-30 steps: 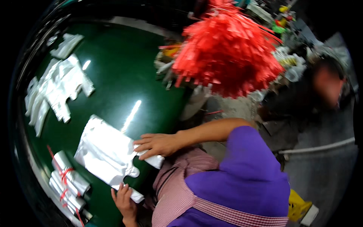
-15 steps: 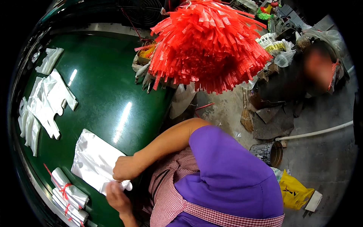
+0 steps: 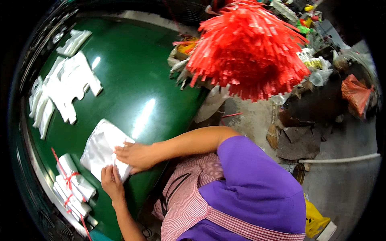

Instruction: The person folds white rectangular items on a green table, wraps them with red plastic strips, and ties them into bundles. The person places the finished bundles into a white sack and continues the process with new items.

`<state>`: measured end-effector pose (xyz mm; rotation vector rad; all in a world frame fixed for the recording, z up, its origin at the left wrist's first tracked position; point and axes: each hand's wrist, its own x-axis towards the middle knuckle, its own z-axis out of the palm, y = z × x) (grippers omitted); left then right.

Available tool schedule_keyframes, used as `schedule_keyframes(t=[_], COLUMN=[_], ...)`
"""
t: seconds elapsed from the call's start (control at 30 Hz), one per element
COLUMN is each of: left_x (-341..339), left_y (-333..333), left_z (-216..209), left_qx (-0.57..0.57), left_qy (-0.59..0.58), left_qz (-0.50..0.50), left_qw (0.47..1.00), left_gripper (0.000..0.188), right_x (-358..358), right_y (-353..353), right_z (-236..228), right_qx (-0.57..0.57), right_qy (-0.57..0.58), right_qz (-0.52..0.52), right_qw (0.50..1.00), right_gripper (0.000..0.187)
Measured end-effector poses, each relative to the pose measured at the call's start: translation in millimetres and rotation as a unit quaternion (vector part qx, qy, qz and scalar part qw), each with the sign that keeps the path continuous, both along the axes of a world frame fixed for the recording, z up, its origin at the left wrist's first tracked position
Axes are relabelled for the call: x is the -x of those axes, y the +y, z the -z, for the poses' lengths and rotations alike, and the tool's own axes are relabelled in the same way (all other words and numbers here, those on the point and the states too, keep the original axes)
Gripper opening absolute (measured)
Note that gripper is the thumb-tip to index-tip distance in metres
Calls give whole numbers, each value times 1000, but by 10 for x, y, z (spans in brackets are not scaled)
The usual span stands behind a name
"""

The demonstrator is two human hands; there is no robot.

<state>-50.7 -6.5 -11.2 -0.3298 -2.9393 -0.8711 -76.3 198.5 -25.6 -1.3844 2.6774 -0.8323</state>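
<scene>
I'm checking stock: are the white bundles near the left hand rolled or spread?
Rolled: white bundles look tube-shaped, bound by red ties.

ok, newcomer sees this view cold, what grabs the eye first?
Likely the big red tuft of strips at the top, right of centre. Next, the bright purple top at lower right, then the shiny white plastic on the green table, with the right hand and left hand on it. White rolls tied in red sit at lower left.
</scene>
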Motion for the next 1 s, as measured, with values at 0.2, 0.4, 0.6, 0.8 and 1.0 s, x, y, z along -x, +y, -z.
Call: schedule_keyframes(t=[0.2, 0.4, 0.6, 0.8, 1.0], left_x=[-436, -128, -389, -521, -206], left_y=[128, 133, -143, -260, 69], left_z=[-134, -189, -203, -280, -739], left_qx=[185, 125, -26, 43, 214], left_qy=[128, 85, -50, -157, 143], left_qz=[121, 84, 233, 171, 233], left_qw=[967, 985, 971, 972, 938], left_gripper=[51, 35, 38, 36, 27], right_x=[-126, -751, -78, -166, 253], right_y=[126, 244, 236, 420, 372], right_z=[57, -55, 14, 76, 66], right_qx=[81, 298, 536, 178, 25], right_qy=[42, -552, -684, -149, 74], right_qz=[-31, 63, 87, -180, -228], right_qw=[995, 776, 487, 956, 971], right_gripper=[58, 53, 40, 48, 42])
